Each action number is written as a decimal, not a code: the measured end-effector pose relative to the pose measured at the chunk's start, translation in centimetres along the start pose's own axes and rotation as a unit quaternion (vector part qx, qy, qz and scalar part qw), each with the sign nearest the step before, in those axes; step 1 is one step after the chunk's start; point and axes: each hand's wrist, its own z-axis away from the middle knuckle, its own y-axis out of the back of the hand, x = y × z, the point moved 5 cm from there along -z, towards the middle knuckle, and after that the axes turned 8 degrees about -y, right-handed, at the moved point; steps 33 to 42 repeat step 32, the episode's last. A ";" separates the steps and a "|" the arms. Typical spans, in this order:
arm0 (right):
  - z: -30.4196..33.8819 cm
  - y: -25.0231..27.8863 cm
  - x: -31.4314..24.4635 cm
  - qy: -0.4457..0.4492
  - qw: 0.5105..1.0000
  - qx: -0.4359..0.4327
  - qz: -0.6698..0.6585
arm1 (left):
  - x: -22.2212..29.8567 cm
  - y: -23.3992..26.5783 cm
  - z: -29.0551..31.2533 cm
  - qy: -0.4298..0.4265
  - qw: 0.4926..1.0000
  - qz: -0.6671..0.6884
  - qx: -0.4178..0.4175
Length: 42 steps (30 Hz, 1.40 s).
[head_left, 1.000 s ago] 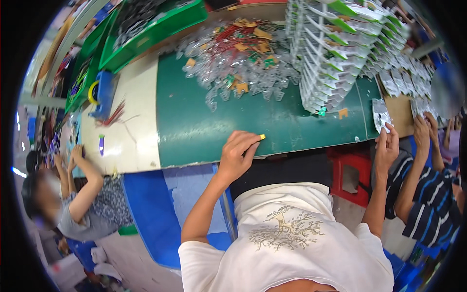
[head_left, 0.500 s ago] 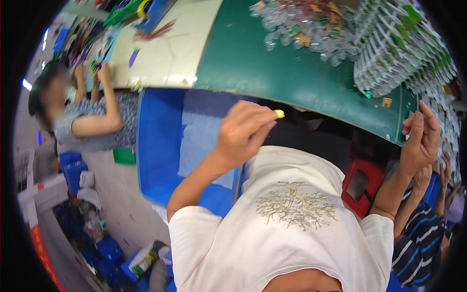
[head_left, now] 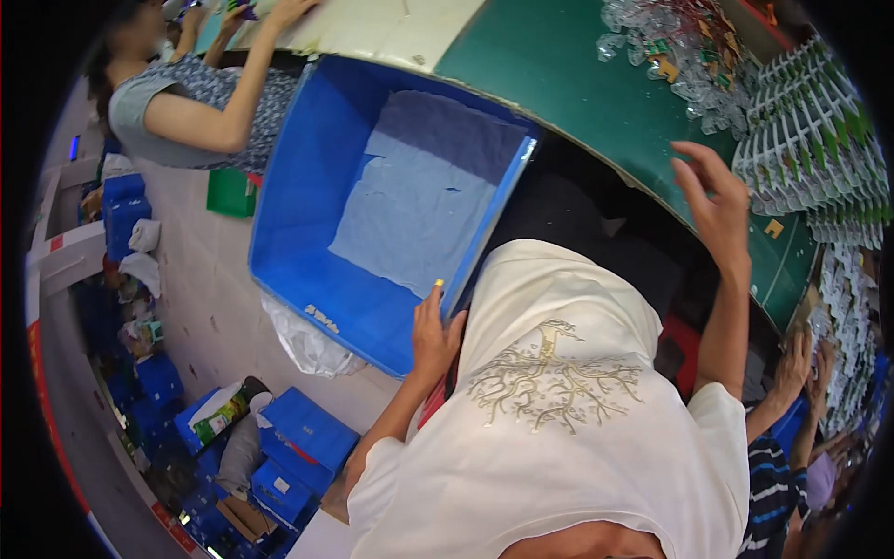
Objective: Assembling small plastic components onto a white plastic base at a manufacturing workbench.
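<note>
My left hand [head_left: 434, 337] is at the near right rim of a large blue bin [head_left: 307, 200], its index finger stretched out and the thumb apart. A small yellow piece [head_left: 439, 282] shows at a fingertip; whether it is worn or held I cannot tell. Inside the bin lies a pale blue sheet [head_left: 419, 210]. Over the edge of the green tabletop [head_left: 559, 84] is my right hand [head_left: 715, 200], fingers apart and nothing seen in it. Clear plastic pieces with red and orange parts [head_left: 689, 70] lie beyond it, beside stacked white-and-green racks [head_left: 805, 140].
At the left a co-worker [head_left: 200, 102] stands by the pale tabletop [head_left: 382, 28]. Another person's hands [head_left: 805, 363] work at the far right. Blue crates [head_left: 303, 438], a clear plastic bag [head_left: 307, 345] and a green box [head_left: 231, 193] are on the left.
The view has turned, showing more of the bin. My left hand has moved from beside the table edge down to the bin's rim. My right hand has shifted left and its fingers have spread.
</note>
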 end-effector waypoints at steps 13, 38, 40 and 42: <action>-0.2 -3.4 2.9 0.066 0.995 0.056 0.052 | -2.0 -1.3 -1.0 0.126 0.989 0.023 -0.078; -0.9 -3.1 4.9 0.027 0.999 0.000 -0.032 | -1.9 -1.7 -0.9 0.173 0.982 -0.050 -0.062; -0.9 -3.1 4.9 0.027 0.999 0.000 -0.032 | -1.9 -1.7 -0.9 0.173 0.982 -0.050 -0.062; -0.9 -3.1 4.9 0.027 0.999 0.000 -0.032 | -1.9 -1.7 -0.9 0.173 0.982 -0.050 -0.062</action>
